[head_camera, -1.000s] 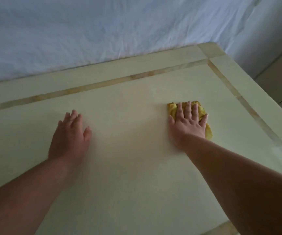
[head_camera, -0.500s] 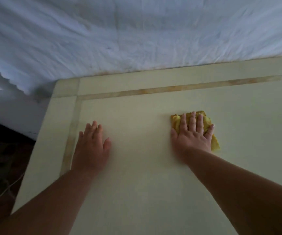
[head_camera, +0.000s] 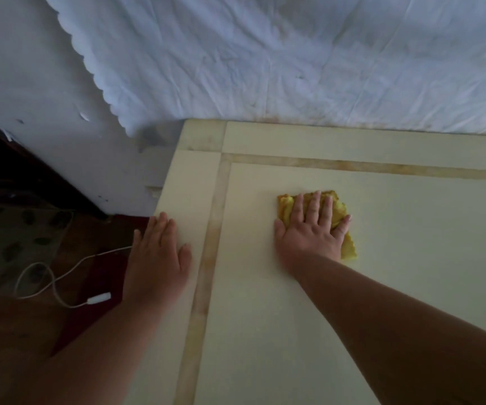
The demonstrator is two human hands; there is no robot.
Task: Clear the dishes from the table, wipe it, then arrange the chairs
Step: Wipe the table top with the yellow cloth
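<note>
A cream table (head_camera: pixel 396 273) with a tan inlaid border fills the right and lower part of the head view. My right hand (head_camera: pixel 311 229) lies flat, fingers spread, pressing a folded yellow cloth (head_camera: pixel 339 213) onto the tabletop near the table's far left corner. The cloth shows beyond my fingertips and along the right of my palm. My left hand (head_camera: pixel 160 258) rests flat with fingers together on the table's left edge, holding nothing. No dishes are in view.
A white cloth with a scalloped edge (head_camera: pixel 294 59) hangs on the wall behind the table. Left of the table, a white cable with a switch (head_camera: pixel 60 276) lies on a dark red floor by a patterned mat (head_camera: pixel 8 244).
Both hands and the yellow cloth have travelled leftward across the table, from near its right corner to its left corner. My left hand now sits on the left edge.
</note>
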